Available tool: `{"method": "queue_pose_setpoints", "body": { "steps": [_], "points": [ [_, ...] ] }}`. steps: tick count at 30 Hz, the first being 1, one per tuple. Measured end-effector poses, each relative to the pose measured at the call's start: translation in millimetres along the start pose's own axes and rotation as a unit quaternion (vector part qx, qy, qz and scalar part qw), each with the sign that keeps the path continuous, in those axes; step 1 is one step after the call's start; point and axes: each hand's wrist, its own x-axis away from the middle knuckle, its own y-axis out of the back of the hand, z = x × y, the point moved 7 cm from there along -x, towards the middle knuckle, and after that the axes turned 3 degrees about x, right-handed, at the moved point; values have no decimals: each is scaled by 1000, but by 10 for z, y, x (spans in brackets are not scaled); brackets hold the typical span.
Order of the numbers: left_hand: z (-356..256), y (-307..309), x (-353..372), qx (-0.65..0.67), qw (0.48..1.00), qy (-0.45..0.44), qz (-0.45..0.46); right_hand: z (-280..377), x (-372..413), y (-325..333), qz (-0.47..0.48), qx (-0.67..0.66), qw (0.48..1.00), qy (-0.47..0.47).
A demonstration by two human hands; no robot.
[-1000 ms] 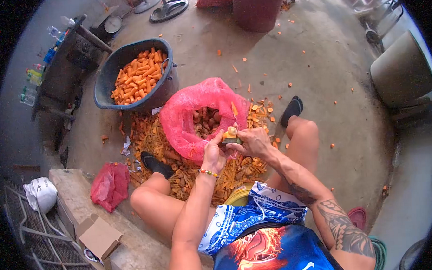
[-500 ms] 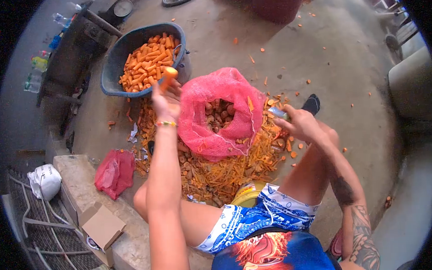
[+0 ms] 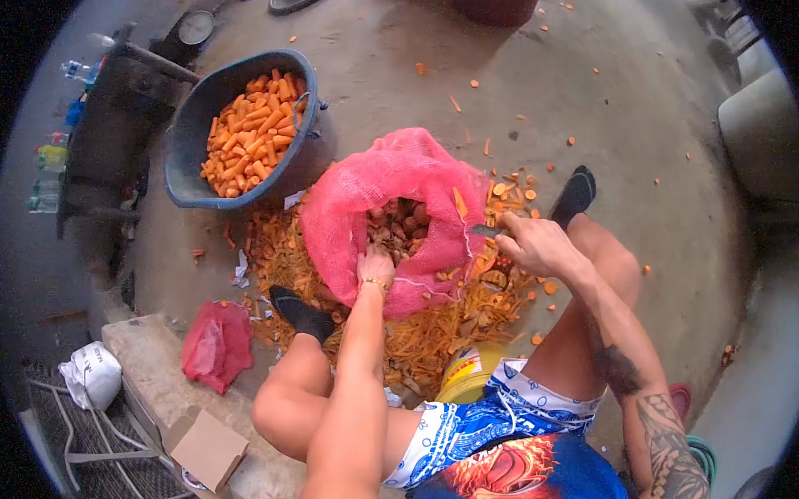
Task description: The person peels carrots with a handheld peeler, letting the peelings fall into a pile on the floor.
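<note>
My left hand (image 3: 378, 266) reaches into the mouth of a pink mesh sack (image 3: 335, 208), its fingers hidden among brown, rounded roots (image 3: 398, 223) that look like unpeeled carrots. To the sack's right, my right hand (image 3: 542, 245) is closed around a small knife (image 3: 485, 231), whose dark blade points left toward the sack's rim. Peeled orange carrots (image 3: 256, 131) fill much of a blue-grey tub (image 3: 177, 161) beyond the sack, at upper left. Orange peelings (image 3: 421, 338) and cut carrot ends lie heaped around the sack's base.
Between my legs stands a yellow bucket (image 3: 469, 376). At left, a crumpled red mesh bag (image 3: 216, 345) lies by a concrete ledge (image 3: 140, 341) that holds an open cardboard box (image 3: 205, 445). A dark red container (image 3: 496, 0) stands at the top. Carrot scraps dot the floor.
My left hand has come down from beside the tub, where it had a peeled carrot, into the sack. The right hand keeps the knife and has shifted slightly. The view has tilted a little.
</note>
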Motion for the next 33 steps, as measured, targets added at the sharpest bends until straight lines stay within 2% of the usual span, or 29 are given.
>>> {"method": "queue_pose_setpoints", "body": {
  "steps": [2, 5, 8, 10, 12, 14, 15, 17, 18, 20, 21, 23, 25, 26, 27, 29, 32, 33],
  "points": [
    [55, -95, 76, -21, 997, 7, -71, -33, -7, -42, 8, 5, 1000, -5],
    [140, 29, 145, -45, 997, 40, 50, 18, -11, -72, 41, 29, 999, -4],
    [248, 28, 93, 57, 984, 57, 158, 19, -30, -96, 18, 11, 1000, 9],
    [318, 91, 104, 97, 983, 72, 138, 35, -11, -87, 18, 14, 1000, 13],
    [338, 225, 139, 183, 978, 76, 70, 32, 0, -87, 13, 16, 1000, 20],
    [281, 602, 329, 309, 948, 64, -43, 1, 24, -129, 4, 15, 1000, 27],
    [213, 778, 443, 410, 908, 84, -30, 14, 46, -118, -2, 9, 999, 34],
    [33, 1117, 652, 595, 795, 118, -3, 57, 87, -75, -14, -2, 999, 48],
    [135, 837, 505, 665, 742, 78, -29, 55, 86, -70, -23, -34, 998, 46],
    [-67, 1037, 658, 801, 598, 10, 0, 23, 77, -69, -42, -95, 994, 40],
    [-198, 1194, 758, 856, 516, -27, 18, 49, 105, -8, -68, -147, 986, 48],
    [-552, 1344, 927, 900, 427, -56, 68, 127, 164, 119, -119, -250, 959, 63],
    [-984, 1447, 1108, 925, 336, -87, 153, 112, 105, 41, -95, -284, 951, 82],
    [-1102, 1386, 1213, 916, 384, 18, 112, 120, 104, 9, -86, -287, 950, 88],
    [-1229, 1383, 1261, 917, 378, -4, 126, 139, 108, -32, -76, -290, 949, 94],
    [-1389, 1279, 1229, 935, 341, 12, 95, 197, 149, -98, -79, -282, 950, 109],
    [-1567, 1500, 1416, 930, 361, 37, 56, 252, 218, -175, -92, -259, 952, 132],
    [-1607, 1606, 1494, 916, 398, 17, 37, 259, 252, -198, -100, -248, 954, 137]
  ]
}}
